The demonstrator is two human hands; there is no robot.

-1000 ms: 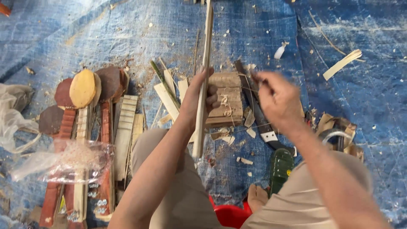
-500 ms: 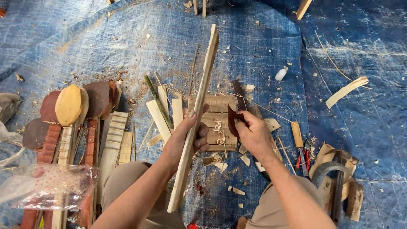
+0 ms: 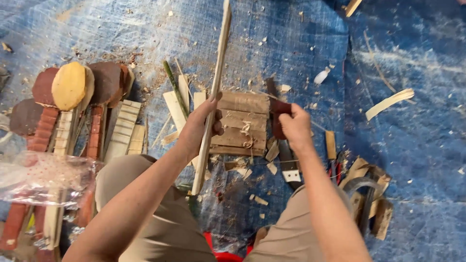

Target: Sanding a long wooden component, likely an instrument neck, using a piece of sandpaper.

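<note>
Wooden block between stick left, knife right.

Blue tarp w/ wood block, shavings, scraps

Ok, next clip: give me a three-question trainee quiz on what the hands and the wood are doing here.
1. True or false: the left hand grips the long stick.
2. What colour is the piece in the right hand?
3. The wood block lies: A) between the hands, B) left of the round-headed pieces, C) on the knee.

Key: 1 true; 2 dark reddish-brown; 3 A, on the blue tarp.
</note>
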